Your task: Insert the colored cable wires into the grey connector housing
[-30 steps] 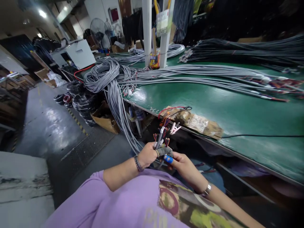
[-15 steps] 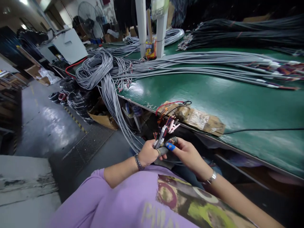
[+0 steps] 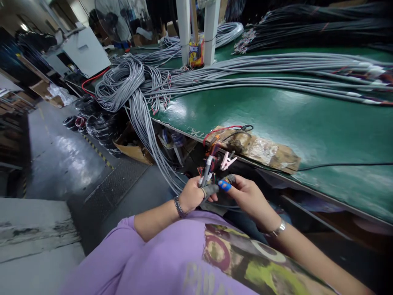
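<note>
My left hand (image 3: 190, 194) is closed round a grey cable (image 3: 206, 171) with white bands and thin coloured wires at its end. A grey finger cover (image 3: 210, 190) sits on its thumb. Just to the right, my right hand (image 3: 248, 196) has thumb and forefinger pinched together, the thumb wrapped in blue tape (image 3: 224, 185). Anything between those fingertips is too small to make out. Beyond the hands, a pink clip (image 3: 227, 161) hangs at the table edge, beside the cable end.
A taped wooden board (image 3: 284, 159) with red and black leads lies along the green table's (image 3: 331, 135) front edge. Grey cable bundles (image 3: 245, 67) stretch across the table, and a coil (image 3: 121, 84) droops over its left end. An open cardboard box (image 3: 133, 150) stands below.
My right hand has drawn slightly right, away from the left. The coloured wires that showed by its fingertips are less visible. The left hand keeps its hold; the view has shifted a little.
</note>
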`<move>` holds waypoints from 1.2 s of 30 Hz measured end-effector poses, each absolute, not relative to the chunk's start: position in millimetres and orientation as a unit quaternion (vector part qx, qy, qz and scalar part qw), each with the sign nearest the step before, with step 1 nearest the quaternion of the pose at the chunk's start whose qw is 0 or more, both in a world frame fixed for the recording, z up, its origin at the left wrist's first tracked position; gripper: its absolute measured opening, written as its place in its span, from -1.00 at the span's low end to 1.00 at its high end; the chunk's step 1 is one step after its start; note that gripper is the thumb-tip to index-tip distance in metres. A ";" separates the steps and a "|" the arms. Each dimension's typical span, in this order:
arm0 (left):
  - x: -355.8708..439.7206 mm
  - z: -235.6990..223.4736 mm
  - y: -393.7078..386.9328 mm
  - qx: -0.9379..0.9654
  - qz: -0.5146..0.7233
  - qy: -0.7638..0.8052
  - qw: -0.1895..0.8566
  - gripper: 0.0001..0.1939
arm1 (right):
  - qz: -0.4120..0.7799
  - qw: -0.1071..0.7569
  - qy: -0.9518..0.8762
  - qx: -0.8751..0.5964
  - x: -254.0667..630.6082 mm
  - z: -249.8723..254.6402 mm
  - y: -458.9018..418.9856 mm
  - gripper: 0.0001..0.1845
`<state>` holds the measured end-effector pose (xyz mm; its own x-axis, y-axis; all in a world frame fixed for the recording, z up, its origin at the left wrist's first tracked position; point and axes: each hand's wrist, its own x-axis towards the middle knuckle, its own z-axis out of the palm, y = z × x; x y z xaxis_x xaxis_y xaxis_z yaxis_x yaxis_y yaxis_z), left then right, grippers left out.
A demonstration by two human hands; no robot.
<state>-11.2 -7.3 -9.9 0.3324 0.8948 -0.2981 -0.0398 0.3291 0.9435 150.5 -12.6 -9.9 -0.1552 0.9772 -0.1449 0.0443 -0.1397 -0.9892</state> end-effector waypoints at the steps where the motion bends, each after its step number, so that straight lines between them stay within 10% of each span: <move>1: -10.9 -10.2 -7.4 0.458 0.370 0.467 0.659 -0.53 | 0.572 0.416 -0.496 -0.504 150.4 -11.1 -13.3 -0.54; 36: -11.4 -16.5 -9.0 0.420 0.414 0.497 0.636 -0.56 | 0.687 0.465 -0.284 -0.482 143.4 -18.7 -11.9 -0.61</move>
